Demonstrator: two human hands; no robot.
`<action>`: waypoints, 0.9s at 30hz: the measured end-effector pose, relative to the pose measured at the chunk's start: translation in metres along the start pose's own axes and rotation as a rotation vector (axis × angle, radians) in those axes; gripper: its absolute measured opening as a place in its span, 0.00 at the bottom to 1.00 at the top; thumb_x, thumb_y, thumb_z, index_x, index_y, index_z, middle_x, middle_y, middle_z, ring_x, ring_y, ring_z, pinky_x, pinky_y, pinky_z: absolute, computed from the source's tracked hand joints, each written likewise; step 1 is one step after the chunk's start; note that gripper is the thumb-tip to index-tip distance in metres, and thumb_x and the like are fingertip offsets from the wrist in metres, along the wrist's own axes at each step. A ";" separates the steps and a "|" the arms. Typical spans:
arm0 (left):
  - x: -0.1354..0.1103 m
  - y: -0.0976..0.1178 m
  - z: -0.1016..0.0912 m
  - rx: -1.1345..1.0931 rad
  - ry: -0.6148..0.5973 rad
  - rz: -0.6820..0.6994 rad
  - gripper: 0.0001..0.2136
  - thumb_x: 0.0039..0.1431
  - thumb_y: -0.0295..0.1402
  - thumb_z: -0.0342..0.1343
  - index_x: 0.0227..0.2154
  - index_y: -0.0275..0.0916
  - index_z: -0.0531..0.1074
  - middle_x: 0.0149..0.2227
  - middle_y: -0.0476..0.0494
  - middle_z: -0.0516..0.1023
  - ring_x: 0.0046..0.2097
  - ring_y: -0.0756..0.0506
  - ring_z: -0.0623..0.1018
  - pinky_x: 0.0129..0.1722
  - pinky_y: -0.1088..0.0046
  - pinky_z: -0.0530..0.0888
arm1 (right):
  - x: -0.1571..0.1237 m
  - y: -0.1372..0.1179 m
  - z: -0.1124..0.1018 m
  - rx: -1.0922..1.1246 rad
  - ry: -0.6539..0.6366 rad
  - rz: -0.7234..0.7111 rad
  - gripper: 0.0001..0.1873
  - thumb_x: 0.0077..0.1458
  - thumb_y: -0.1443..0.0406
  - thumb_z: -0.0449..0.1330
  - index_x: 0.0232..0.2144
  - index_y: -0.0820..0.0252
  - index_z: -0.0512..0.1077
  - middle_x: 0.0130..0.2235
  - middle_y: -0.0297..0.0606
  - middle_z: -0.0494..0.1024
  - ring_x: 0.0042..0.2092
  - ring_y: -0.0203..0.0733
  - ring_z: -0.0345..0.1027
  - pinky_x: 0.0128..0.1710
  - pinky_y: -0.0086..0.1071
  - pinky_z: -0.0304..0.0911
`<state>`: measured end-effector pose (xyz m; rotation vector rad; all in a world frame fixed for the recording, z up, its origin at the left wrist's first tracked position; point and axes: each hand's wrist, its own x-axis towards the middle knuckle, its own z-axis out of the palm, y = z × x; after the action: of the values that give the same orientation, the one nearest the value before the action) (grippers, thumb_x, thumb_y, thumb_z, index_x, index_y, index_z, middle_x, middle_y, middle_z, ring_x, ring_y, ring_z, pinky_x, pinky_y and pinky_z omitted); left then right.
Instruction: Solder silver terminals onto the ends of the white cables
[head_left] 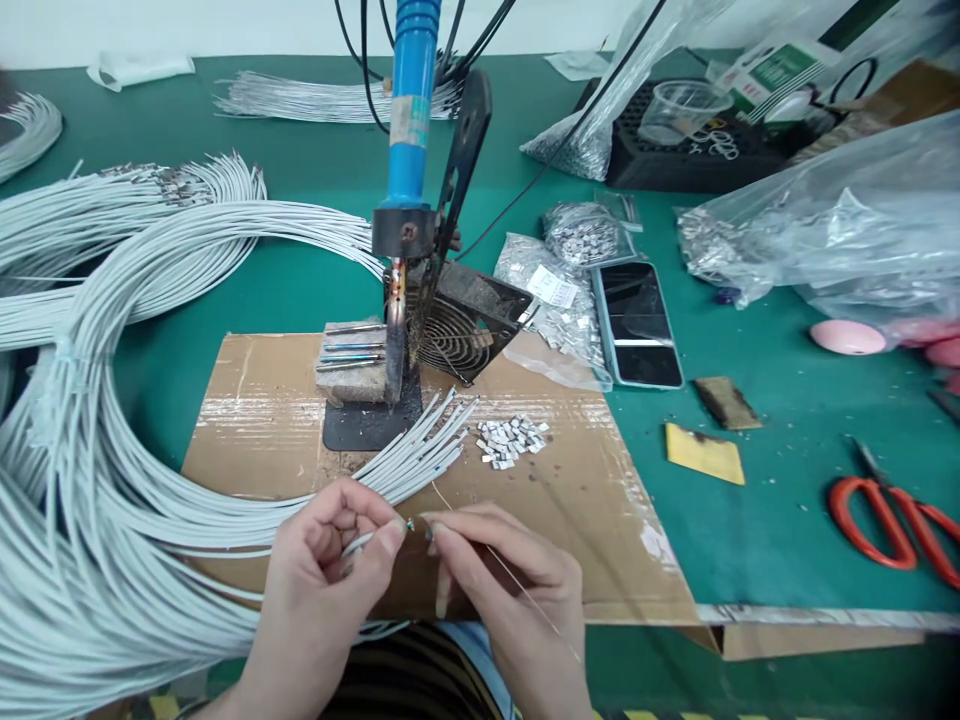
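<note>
My left hand [337, 560] is closed in a pinch on a white cable [358, 543], whose small coloured end shows just past the fingertips. Close by on the right, my right hand [504, 575] is also pinched shut, with a thin silvery wire [525, 592] running through it that looks like solder wire. Something tiny may sit at its fingertips, too small to make out. Beyond both hands, a fanned bunch of white cable ends [420, 450] lies on the cardboard [262, 420]. A little pile of small metal pieces [511, 440] rests to its right.
A blue-handled soldering iron [409, 130] stands upright in a holder beside a small fan [465, 335]. Large coils of white cable [135, 430] cover the left. Rightward lie a phone [639, 325], a yellow sponge [703, 453], red-handled scissors [874, 520] and plastic bags [840, 220].
</note>
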<state>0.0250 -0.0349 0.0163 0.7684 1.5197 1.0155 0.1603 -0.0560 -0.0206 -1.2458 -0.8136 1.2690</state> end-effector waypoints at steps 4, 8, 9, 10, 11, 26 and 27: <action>-0.002 0.002 0.002 0.025 -0.010 0.002 0.08 0.48 0.33 0.69 0.21 0.40 0.75 0.19 0.55 0.72 0.24 0.52 0.68 0.24 0.79 0.64 | 0.001 -0.001 0.002 0.017 -0.033 0.033 0.05 0.58 0.62 0.71 0.36 0.51 0.89 0.29 0.36 0.80 0.22 0.33 0.70 0.21 0.25 0.69; -0.004 0.002 0.004 0.012 -0.009 0.001 0.07 0.49 0.32 0.68 0.22 0.40 0.75 0.20 0.56 0.72 0.24 0.53 0.68 0.25 0.81 0.65 | 0.000 -0.002 0.004 0.034 -0.033 0.045 0.04 0.57 0.62 0.72 0.34 0.51 0.89 0.29 0.35 0.80 0.21 0.31 0.69 0.20 0.24 0.68; -0.004 0.002 0.004 0.005 -0.008 -0.001 0.07 0.50 0.32 0.67 0.22 0.40 0.75 0.20 0.56 0.72 0.24 0.53 0.69 0.25 0.82 0.65 | -0.001 -0.002 0.004 0.033 -0.029 0.040 0.04 0.57 0.63 0.72 0.34 0.51 0.89 0.29 0.35 0.80 0.21 0.31 0.69 0.20 0.24 0.68; -0.004 0.002 0.004 -0.002 -0.008 -0.002 0.07 0.50 0.32 0.67 0.22 0.40 0.75 0.20 0.56 0.73 0.24 0.53 0.69 0.25 0.82 0.66 | -0.001 -0.002 0.004 0.026 -0.025 0.027 0.04 0.57 0.63 0.72 0.34 0.50 0.89 0.29 0.35 0.80 0.21 0.31 0.69 0.20 0.24 0.67; -0.004 0.002 0.004 -0.007 -0.008 -0.004 0.07 0.50 0.32 0.68 0.22 0.40 0.75 0.20 0.56 0.73 0.25 0.53 0.69 0.25 0.82 0.66 | -0.001 -0.002 0.004 0.013 -0.023 0.007 0.05 0.57 0.64 0.71 0.35 0.50 0.89 0.29 0.35 0.81 0.21 0.31 0.69 0.20 0.24 0.68; -0.002 -0.002 0.003 -0.019 -0.010 0.004 0.07 0.51 0.32 0.68 0.23 0.40 0.75 0.21 0.55 0.73 0.25 0.53 0.70 0.25 0.82 0.66 | -0.001 0.003 0.002 -0.053 -0.020 -0.073 0.08 0.59 0.68 0.70 0.36 0.48 0.88 0.30 0.35 0.82 0.21 0.31 0.70 0.22 0.24 0.68; -0.002 -0.003 0.003 -0.019 -0.012 0.004 0.07 0.52 0.32 0.68 0.24 0.40 0.75 0.21 0.55 0.73 0.25 0.53 0.70 0.25 0.82 0.66 | -0.002 0.003 0.002 -0.059 -0.021 -0.080 0.08 0.59 0.68 0.70 0.36 0.48 0.88 0.30 0.35 0.83 0.21 0.31 0.71 0.22 0.24 0.68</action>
<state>0.0282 -0.0368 0.0146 0.7638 1.4967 1.0252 0.1570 -0.0579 -0.0228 -1.2361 -0.9137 1.2028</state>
